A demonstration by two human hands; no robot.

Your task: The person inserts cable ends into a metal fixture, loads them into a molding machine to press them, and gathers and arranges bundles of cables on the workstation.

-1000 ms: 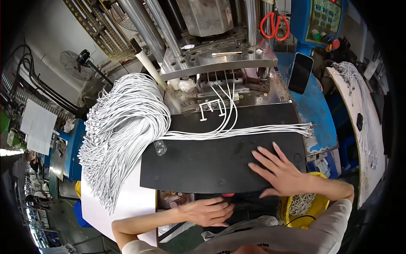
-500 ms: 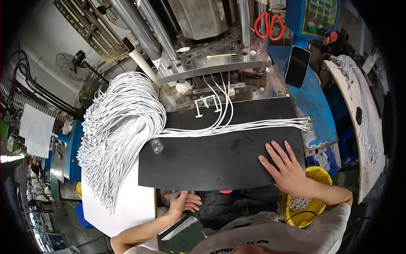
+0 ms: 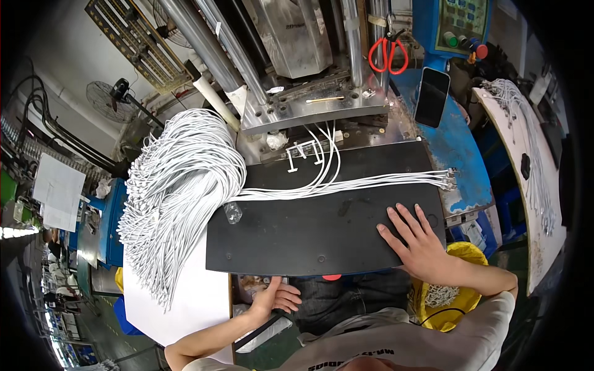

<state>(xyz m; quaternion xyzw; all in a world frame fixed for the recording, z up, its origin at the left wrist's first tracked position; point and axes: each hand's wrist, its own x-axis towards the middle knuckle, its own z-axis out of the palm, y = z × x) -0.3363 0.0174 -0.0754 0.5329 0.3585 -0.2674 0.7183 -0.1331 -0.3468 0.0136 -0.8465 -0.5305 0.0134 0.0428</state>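
Note:
My right hand [image 3: 427, 247] lies open and flat on the right part of a black work board [image 3: 291, 238], fingers spread. Below the board's front edge, my left hand [image 3: 276, 298] is open, its thumb raised near the edge; no object shows in it. A row of white cables [image 3: 377, 181] with metal ends at the right crosses the board. Several cables bend up from it under the thick steel plate [image 3: 322, 110] of a press. A white plastic frame-shaped piece [image 3: 303, 153] stands by these cables. Left of the board lies a large bundle of white cables [image 3: 185, 161].
Red-handled scissors [image 3: 388, 55] hang at the press's right column. A phone [image 3: 432, 97] leans on the blue machine table [image 3: 461, 161], below a control box [image 3: 461, 28]. A yellow container [image 3: 455, 312] with small white pieces stands below my right forearm. More cables lie on a side table [image 3: 495, 123].
The press's steel plate has come down, narrowing the gap over the cables, and the scissors hang lower. My left hand has shifted slightly; my right hand stays in place.

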